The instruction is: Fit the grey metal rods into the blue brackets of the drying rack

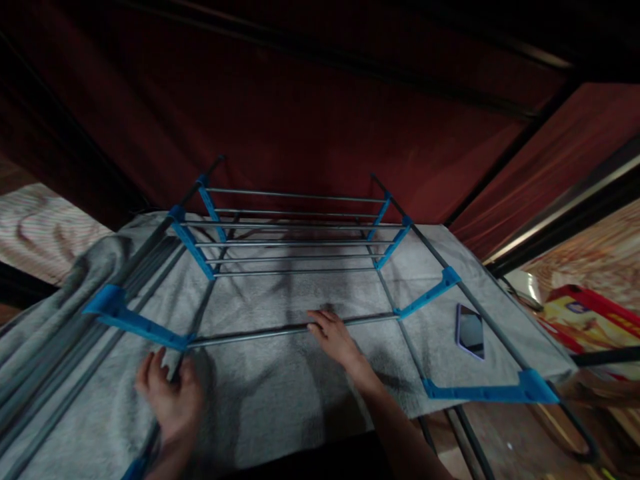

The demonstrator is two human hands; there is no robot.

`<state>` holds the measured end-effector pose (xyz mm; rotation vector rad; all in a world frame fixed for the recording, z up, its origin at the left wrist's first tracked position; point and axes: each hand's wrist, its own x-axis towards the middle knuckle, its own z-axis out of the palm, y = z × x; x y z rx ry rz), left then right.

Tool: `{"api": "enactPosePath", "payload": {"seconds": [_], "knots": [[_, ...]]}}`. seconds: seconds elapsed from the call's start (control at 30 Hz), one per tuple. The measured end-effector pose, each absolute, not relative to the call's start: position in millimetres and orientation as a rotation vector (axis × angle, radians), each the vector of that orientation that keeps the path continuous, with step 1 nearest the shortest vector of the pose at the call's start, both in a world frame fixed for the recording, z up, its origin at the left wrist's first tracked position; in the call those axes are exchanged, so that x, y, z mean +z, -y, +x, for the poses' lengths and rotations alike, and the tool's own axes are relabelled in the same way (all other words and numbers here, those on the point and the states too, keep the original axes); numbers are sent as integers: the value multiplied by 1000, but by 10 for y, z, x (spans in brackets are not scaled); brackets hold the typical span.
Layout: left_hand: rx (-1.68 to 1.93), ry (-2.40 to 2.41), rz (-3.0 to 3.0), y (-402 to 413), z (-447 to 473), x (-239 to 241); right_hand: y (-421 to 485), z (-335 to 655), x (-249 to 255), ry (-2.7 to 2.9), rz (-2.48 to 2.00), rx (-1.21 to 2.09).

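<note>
A rack frame of grey metal tubes with blue plastic brackets lies across a grey cloth. My right hand (334, 338) has its fingers and thumb around the middle of the nearest crossbar (270, 332). That bar runs between a left blue bracket (143, 323) and a right blue bracket (430, 292). Just below the left bracket, my left hand (170, 393) is slightly blurred, its thumb and fingers apart on either side of a side tube. Farther back, several crossbars (300, 244) span two more pairs of brackets. Another blue bracket (480, 393) at the right front has no crossbar on it.
Several loose metal tubes (65, 360) lie along the left of the grey cloth (280, 393). A phone (470, 331) rests at the right, inside the frame's side tube. Beyond the edge stands a red and yellow package (590, 317). Dark red fabric (310, 113) hangs behind.
</note>
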<state>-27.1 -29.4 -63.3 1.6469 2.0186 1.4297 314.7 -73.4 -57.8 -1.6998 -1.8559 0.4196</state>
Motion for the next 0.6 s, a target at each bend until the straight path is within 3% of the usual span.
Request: {"api": "enactPosePath", "payload": {"seconds": [0.13,0.27,0.4,0.6], "knots": [[1484,-1796,1892,465,-15,-416,547,3781,-622,1416,-1897,142],[1375,-1516,2126,68,362,-177,276,4424,-523,1154,-2234,-44],[1161,-1257,2310,-460,808,-229,129,4797,-471,955,-2564,62],[788,-1159,2631,-976,1386,-489,85,5002,-674,939,-2595,200]]}}
